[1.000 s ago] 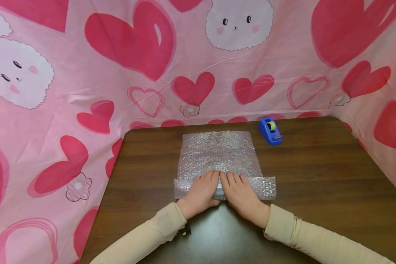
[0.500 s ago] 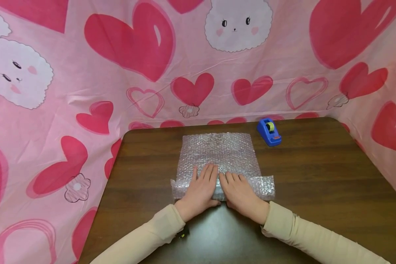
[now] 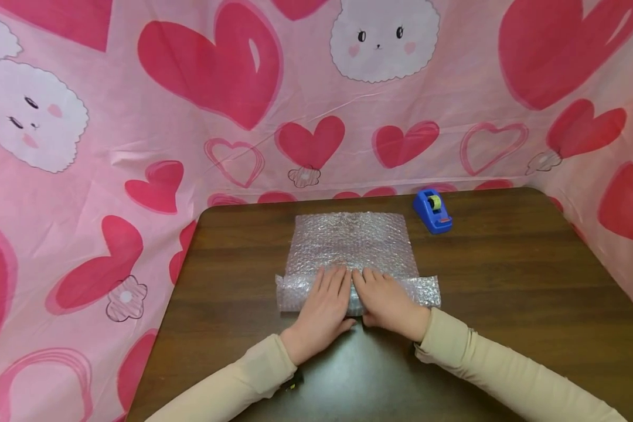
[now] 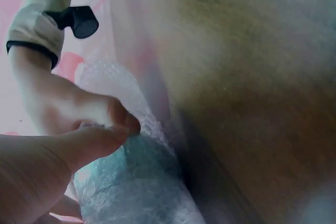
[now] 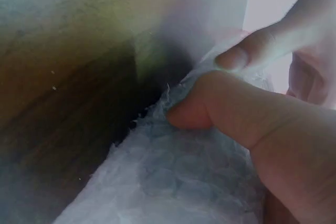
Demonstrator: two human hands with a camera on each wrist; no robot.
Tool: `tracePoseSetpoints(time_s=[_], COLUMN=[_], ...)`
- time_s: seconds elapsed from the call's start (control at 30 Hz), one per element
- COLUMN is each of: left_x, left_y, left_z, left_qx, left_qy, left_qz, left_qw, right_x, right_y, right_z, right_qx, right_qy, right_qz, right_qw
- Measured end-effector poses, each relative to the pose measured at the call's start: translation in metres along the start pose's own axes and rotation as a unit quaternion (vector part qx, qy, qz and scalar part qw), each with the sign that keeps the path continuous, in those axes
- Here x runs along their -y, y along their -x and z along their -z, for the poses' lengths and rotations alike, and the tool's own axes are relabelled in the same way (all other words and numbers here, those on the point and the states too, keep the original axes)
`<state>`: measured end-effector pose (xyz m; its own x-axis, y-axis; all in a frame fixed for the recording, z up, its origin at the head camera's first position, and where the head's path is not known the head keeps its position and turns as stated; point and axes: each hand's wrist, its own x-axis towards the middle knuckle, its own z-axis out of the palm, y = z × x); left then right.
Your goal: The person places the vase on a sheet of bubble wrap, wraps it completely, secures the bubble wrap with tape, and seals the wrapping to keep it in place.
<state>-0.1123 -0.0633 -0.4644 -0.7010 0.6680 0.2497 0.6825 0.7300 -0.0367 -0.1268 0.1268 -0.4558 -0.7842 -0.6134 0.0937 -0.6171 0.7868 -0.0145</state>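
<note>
A sheet of clear bubble wrap (image 3: 348, 240) lies on the table, its near end rolled around something bluish that shows through the layers. My left hand (image 3: 322, 308) holds the roll (image 3: 356, 302) left of its middle, fingers over the top and thumb on the near side. Close beside it, my right hand (image 3: 387, 302) grips the roll with bent fingers, its thumb low on the near face. In the left wrist view, the left thumb (image 4: 89, 145) presses the wrap. From the right wrist view, the right thumb (image 5: 210, 103) also sits against the bubbles. The wrapped thing is mostly hidden.
A blue tape dispenser (image 3: 434, 211) with yellowish tape stands beyond the sheet at the back right. The dark wooden table (image 3: 506, 281) has a pink heart-patterned cloth (image 3: 179, 99) hanging behind it and at its sides. A small black device (image 3: 293, 382) shows under the left cuff.
The roll has moved slightly away from me, leaving a shorter flat stretch of sheet. My left fingers stretched forward over it, then drew back a little; my right hand moved slightly forward.
</note>
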Motion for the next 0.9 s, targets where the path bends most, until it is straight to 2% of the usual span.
tracePoseSetpoints(time_s=[0.3, 0.53, 0.7, 0.9], left_x=[-0.005, -0.010, -0.013, -0.013], left_y=[0.001, 0.003, 0.003, 0.002], left_z=[-0.007, -0.013, -0.016, -0.020], left_qx=[0.009, 0.019, 0.006, -0.005], left_qy=[-0.030, -0.079, -0.113, -0.140], left_qz=[0.009, 0.013, 0.018, 0.020], left_qw=[0.9995, 0.9966, 0.9935, 0.9899], right_x=[-0.008, -0.011, -0.011, -0.012], right_y=[-0.005, -0.005, -0.005, -0.007], right_z=[0.007, 0.008, 0.010, 0.014], right_qx=[0.012, 0.037, 0.063, 0.085], right_qy=[-0.069, -0.132, -0.162, -0.170], right_qz=[0.003, 0.011, 0.007, 0.011], right_qw=[0.998, 0.991, 0.985, 0.982])
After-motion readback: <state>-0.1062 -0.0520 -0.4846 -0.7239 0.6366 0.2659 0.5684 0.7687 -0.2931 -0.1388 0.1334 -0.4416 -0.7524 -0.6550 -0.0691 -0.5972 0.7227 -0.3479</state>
